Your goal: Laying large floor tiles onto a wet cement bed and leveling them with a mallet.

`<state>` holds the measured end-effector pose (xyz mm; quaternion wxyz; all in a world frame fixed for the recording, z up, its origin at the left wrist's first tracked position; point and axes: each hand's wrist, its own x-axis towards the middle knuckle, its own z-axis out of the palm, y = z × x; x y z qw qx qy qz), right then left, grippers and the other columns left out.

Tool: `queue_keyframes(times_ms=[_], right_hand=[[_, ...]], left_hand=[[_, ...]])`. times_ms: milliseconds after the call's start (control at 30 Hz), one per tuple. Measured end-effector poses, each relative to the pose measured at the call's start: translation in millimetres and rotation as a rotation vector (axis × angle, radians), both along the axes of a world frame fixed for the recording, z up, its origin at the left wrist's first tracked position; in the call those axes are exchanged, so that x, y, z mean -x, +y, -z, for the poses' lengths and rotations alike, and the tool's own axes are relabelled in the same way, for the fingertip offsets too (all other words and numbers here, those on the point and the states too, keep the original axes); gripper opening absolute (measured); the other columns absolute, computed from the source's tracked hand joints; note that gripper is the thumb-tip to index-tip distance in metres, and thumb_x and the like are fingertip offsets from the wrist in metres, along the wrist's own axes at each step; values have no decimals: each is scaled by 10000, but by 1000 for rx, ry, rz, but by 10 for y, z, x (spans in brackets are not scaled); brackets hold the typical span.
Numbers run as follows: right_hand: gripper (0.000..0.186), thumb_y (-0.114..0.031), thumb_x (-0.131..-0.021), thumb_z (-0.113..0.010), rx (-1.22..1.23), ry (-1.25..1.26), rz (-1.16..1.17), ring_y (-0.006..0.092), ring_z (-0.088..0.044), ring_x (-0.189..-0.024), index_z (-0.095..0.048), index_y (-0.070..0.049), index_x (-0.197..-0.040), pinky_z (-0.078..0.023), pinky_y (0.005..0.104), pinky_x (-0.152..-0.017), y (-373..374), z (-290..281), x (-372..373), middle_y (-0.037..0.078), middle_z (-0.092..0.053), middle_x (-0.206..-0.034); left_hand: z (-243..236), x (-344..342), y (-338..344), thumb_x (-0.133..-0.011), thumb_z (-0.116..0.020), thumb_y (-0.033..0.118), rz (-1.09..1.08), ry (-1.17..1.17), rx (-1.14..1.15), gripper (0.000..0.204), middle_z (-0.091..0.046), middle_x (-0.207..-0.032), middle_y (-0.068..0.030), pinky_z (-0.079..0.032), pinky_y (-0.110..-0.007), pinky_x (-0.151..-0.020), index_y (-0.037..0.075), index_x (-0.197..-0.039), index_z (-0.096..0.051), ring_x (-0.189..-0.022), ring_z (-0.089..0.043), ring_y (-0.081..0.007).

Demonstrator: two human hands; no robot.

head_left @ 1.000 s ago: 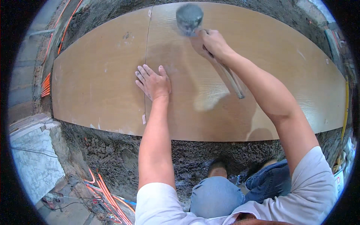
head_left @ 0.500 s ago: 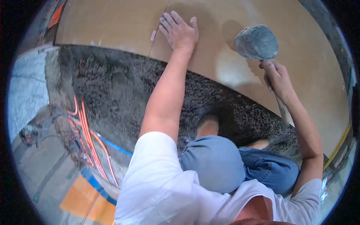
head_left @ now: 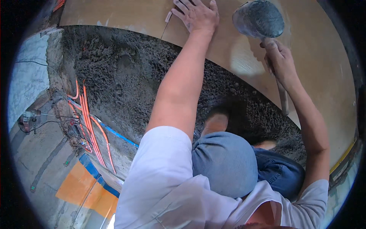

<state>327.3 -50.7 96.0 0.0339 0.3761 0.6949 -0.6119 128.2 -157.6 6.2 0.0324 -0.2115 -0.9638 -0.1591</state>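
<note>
The largest thing, the tan right panel (head_left: 324, 84), is filling the far and right part of the view and is resting over a dark, rough mortar bed (head_left: 114, 76). Its near edge is running slantwise, from upper left to lower right. A smaller visible part of the left panel (head_left: 110, 15) is lying beside it, and a thin seam is dividing the two. On the near side, the person's knee in blue jeans (head_left: 225, 164) is standing in front of the panel edge.

The mallet (head_left: 261, 19) is being held over the right panel. Its long axis is running away from the person, the broad grey head at the far end, the handle's tail reaching back to about the near edge. The right hand (head_left: 281, 59) is the nearer one: its fingers are wrapping the handle close below the head. The left hand (head_left: 200, 17) is lying to the left of the head, apart from it, its fingers spreading flat on the right panel near the seam. Whether the head is touching the panel, I cannot tell.

Farther left, orange pipes (head_left: 91, 122) are running beside the mortar. The smallest thing, a white clip (head_left: 168, 17), is sitting at the seam.
</note>
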Motion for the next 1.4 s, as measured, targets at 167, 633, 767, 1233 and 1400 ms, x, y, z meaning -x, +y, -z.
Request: queue_keyframes(times_ms=[167, 633, 767, 1233, 1400], right_hand=[[440, -417, -924, -494, -68, -84, -65, 84, -451, -479, -612, 7, -919, -356, 249, -449, 109, 249, 197, 17, -500, -599], [392, -388, -951, -478, -52, 99, 222, 80, -428, -455, -555, -46, -776, -326, 258, -407, 951, 164, 335, 8, -476, -551], [411, -407, -958, -463, -119, 115, 324, 83, -421, -451, -549, -45, -785, -323, 258, -404, 1373, 104, 440, 11, -473, -553], [368, -305, -827, -611, -408, -183, 158, 453, -586, -879, -578, 0, -1031, -480, 498, -781, 1591, 380, 559, 278, -622, -910], [283, -266, -792, -640, -436, -198, 160, 442, -602, -787, -549, -24, -907, -489, 506, -723, 1552, 450, 554, 245, -630, -813]], left_hand=[[-74, 56, 104, -901, -440, 477, -19, 15, 97, 731, -241, -1450, -289, -123, -561, -1103, -29, -1401, -272, -1359, -194, -437], [156, 633, 926, -903, -408, 514, 141, 65, 89, 755, -243, -1480, -221, -107, -484, -1133, -15, -1420, -253, -1391, -167, -367], [54, 897, 1371, -913, -391, 513, 160, 54, 102, 754, -221, -1490, -219, -109, -459, -1138, -21, -1424, -243, -1395, -167, -355], [105, 1307, 2195, -916, -413, 453, 568, 54, 143, 697, -199, -1497, -223, -103, -460, -1139, 0, -1424, -263, -1391, -157, -385], [140, 1494, 3061, -903, -403, 497, 504, 46, 129, 750, -177, -1499, -236, -93, -455, -1140, -6, -1432, -231, -1390, -145, -395]])
